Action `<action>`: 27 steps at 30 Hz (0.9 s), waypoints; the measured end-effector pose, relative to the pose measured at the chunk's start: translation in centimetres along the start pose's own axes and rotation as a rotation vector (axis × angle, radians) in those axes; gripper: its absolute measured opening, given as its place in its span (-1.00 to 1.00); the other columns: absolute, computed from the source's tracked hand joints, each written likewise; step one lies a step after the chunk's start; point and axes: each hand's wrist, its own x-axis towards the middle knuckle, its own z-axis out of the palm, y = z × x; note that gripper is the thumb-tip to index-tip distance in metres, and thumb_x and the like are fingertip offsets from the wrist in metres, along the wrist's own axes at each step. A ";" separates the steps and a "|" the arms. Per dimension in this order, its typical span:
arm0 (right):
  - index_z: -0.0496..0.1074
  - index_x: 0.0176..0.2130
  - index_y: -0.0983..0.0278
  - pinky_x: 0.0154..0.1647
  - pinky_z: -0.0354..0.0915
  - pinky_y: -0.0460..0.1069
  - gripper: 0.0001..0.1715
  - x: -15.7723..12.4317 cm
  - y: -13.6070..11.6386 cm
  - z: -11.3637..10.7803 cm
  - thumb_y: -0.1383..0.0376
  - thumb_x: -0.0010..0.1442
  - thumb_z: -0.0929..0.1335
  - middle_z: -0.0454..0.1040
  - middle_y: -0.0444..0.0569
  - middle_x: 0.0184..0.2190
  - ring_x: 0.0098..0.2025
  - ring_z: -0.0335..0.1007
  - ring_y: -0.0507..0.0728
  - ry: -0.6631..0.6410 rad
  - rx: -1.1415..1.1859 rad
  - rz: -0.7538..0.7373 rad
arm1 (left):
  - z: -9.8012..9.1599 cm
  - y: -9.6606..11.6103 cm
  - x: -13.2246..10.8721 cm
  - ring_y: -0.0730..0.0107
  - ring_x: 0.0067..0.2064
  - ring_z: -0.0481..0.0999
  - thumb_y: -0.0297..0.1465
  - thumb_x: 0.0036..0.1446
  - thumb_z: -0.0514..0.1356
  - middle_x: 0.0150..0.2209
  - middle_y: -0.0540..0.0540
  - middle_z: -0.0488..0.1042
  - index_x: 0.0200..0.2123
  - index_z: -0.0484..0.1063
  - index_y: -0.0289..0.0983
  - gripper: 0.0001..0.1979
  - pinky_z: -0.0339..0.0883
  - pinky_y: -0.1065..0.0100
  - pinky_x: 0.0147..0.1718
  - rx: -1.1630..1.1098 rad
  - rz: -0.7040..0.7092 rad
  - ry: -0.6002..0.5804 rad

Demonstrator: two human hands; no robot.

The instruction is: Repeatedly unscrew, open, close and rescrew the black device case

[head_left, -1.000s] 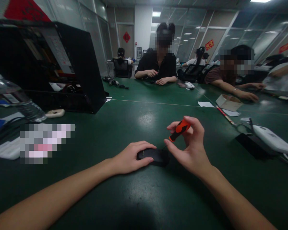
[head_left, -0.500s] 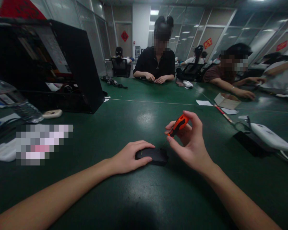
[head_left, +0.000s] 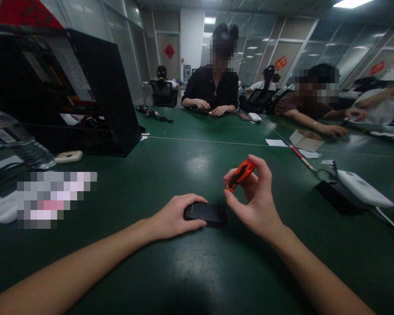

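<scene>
A small black flat device (head_left: 206,214) lies on the green table (head_left: 190,271) in front of me. My left hand (head_left: 172,217) rests on its left end, fingers curled around it. My right hand (head_left: 254,201) pinches an orange and black screwdriver (head_left: 240,174) between thumb and fingers, handle up and tilted right. Its thin shaft points down at the right end of the device.
An open black computer case (head_left: 68,92) stands at the left, with a plastic water bottle (head_left: 18,140) beside it. A white device on a black base (head_left: 357,192) lies at the right, a small cardboard box (head_left: 306,140) behind it. Several people sit across the table.
My right hand has turned the screwdriver a little between its fingers. The left hand has slid slightly left along the device, uncovering more of its top.
</scene>
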 end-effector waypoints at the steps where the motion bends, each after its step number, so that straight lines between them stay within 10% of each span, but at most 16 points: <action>1: -0.08 0.37 -0.02 0.08 0.46 0.22 -0.02 -0.1 0.1 0.0 0.42 0.20 0.44 0.39 -0.05 -0.06 -0.04 0.46 0.15 0.006 -0.031 -0.008 | 0.0 0.1 0.0 0.16 -0.04 0.56 -0.26 0.18 0.37 -0.01 -0.12 0.57 0.09 0.43 -0.22 -0.56 0.39 0.23 -0.04 -0.001 -0.004 0.001; 14: -0.03 0.36 -0.08 -0.08 0.53 0.20 0.01 -0.2 -1.2 0.5 0.47 0.17 0.46 0.40 -0.09 -0.13 -0.13 0.51 0.17 0.172 -0.020 -0.078 | 0.1 0.0 0.0 0.17 -0.05 0.56 -0.27 0.17 0.38 -0.02 -0.11 0.57 0.09 0.44 -0.21 -0.56 0.38 0.25 -0.06 -0.024 0.005 0.012; 27: -0.06 0.38 -0.08 -0.12 0.54 0.18 0.03 -1.6 -1.2 2.2 0.51 0.19 0.44 0.42 -0.07 -0.15 -0.15 0.50 0.15 0.045 0.058 -0.066 | 0.0 0.3 0.0 0.14 -0.05 0.57 -0.26 0.18 0.38 -0.03 -0.13 0.58 0.05 0.46 -0.23 -0.59 0.38 0.23 -0.07 -0.034 0.002 0.001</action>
